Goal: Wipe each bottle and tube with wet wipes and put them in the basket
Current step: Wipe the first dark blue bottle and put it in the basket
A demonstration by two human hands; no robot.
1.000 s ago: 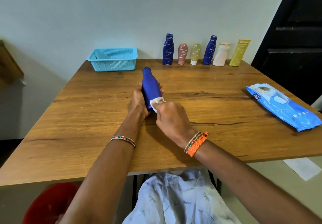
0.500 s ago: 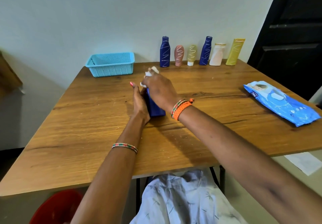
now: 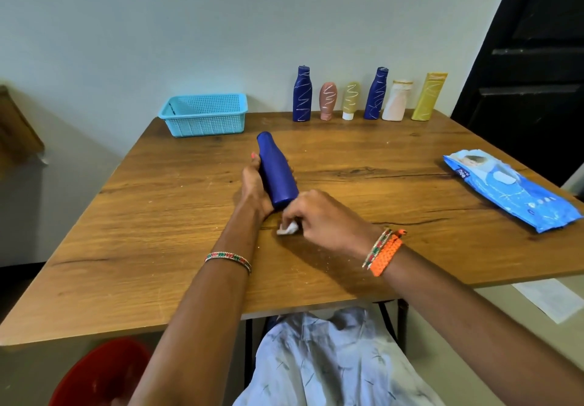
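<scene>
My left hand (image 3: 254, 184) grips a plain dark blue bottle (image 3: 276, 170) from the left, holding it tilted with its neck pointing away over the table middle. Just below the bottle's base, my right hand (image 3: 325, 216) pinches a crumpled white wet wipe (image 3: 287, 228). A light blue perforated basket (image 3: 205, 115) stands at the table's back left, and I see nothing inside it. Along the back edge stand several containers with white scribbles: a blue bottle (image 3: 302, 94), a pink tube (image 3: 327, 100), a yellow-green tube (image 3: 350, 100), another blue bottle (image 3: 376, 93), a pale bottle (image 3: 396, 99) and a yellow tube (image 3: 429, 96).
A blue pack of wet wipes (image 3: 508, 189) lies at the right side of the wooden table (image 3: 158, 232). A red bin (image 3: 101, 374) sits on the floor under the table's front left corner. A dark door (image 3: 537, 58) stands at the right.
My right hand with the wipe slid from the bottle's neck back down to its base. The left hand kept its hold on the bottle.
</scene>
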